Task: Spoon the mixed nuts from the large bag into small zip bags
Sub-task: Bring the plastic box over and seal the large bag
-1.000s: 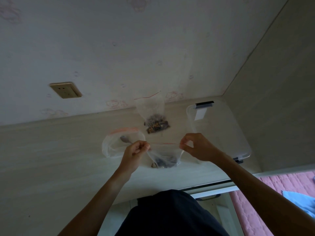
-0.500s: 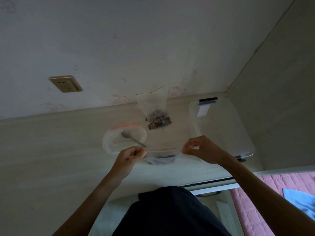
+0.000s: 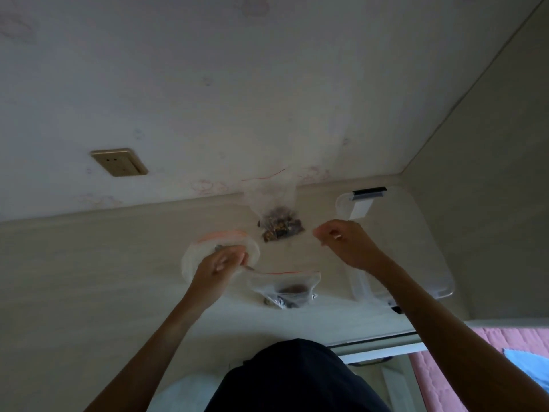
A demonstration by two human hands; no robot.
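The left hand covers most of the spoon, so only a bit of the bowl and a short stretch of handle show; whether the fingers grip it cannot be told. The hand also hides part of the big bag. The right hand has curled fingers, and whether they pinch anything is too dim to tell. The nuts in the near small bag and the far bag are dark blurs, kinds unreadable. The right arm hides a corner of the clear box. The bottom edge cuts off both forearms.
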